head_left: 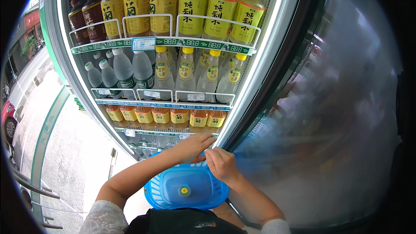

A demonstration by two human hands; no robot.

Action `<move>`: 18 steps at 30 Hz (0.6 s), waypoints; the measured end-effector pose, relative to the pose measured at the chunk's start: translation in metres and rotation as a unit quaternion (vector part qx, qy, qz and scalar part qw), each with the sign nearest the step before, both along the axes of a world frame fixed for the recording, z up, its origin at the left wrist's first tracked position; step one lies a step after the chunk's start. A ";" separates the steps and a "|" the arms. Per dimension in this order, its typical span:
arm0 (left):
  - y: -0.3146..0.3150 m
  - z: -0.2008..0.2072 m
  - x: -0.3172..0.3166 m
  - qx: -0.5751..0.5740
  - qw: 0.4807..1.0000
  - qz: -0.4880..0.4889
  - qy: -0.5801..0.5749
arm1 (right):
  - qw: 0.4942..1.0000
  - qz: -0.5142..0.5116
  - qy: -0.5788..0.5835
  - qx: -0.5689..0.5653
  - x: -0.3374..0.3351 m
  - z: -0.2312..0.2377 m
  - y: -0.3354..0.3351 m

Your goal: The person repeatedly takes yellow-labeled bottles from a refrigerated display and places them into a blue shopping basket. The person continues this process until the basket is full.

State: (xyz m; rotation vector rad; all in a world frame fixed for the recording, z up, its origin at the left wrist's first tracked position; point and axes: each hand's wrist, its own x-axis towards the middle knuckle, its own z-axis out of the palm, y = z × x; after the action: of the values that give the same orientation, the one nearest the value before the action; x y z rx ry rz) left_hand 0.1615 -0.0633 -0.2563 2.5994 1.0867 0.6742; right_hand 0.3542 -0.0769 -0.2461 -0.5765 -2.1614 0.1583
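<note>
My left hand [193, 147] reaches across from the left with its fingers stretched out to the right. Close beside it is my right hand [221, 164], its fingers curled closed; whatever they hold, if anything, is hidden. Both hands are over the far rim of a blue plastic basket [152, 196], in front of the lowest shelves. Inside the basket stands one bottle [185, 191] with a yellow cap, seen from above.
The upright drinks cooler [162, 41] holds rows of tea, water and lemon-drink bottles behind white wire rails. Its fogged glass door [320, 147] stands swung out on the right. Pavement [86, 164] and a red car [8, 121] lie to the left.
</note>
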 end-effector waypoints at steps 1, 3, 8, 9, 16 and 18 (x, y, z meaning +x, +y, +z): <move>-0.018 -0.059 -0.017 -0.134 0.988 0.012 0.070 | 0.994 0.003 -0.014 -0.112 0.000 -0.051 -0.017; -0.055 -0.155 -0.038 -0.341 0.929 0.039 0.141 | 0.962 -0.022 -0.101 -0.253 0.004 -0.150 -0.048; -0.137 -0.256 -0.050 -0.478 0.863 0.125 0.105 | 0.898 -0.020 -0.267 -0.350 -0.021 -0.256 -0.113; -0.145 -0.264 -0.049 -0.482 0.859 0.137 0.102 | 0.891 -0.026 -0.296 -0.344 -0.026 -0.258 -0.120; -0.172 -0.302 -0.038 -0.503 0.850 0.140 0.067 | 0.848 -0.031 -0.389 -0.358 -0.038 -0.290 -0.107; -0.180 -0.312 -0.032 -0.521 0.839 0.141 0.070 | 0.824 -0.027 -0.416 -0.384 -0.039 -0.292 -0.098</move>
State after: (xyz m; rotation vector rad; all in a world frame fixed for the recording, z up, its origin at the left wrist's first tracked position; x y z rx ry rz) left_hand 0.1292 -0.2429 -0.5687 1.5602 1.3652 -0.1094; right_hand 0.3153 -0.1754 -0.5377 -1.3595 -2.8863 0.9275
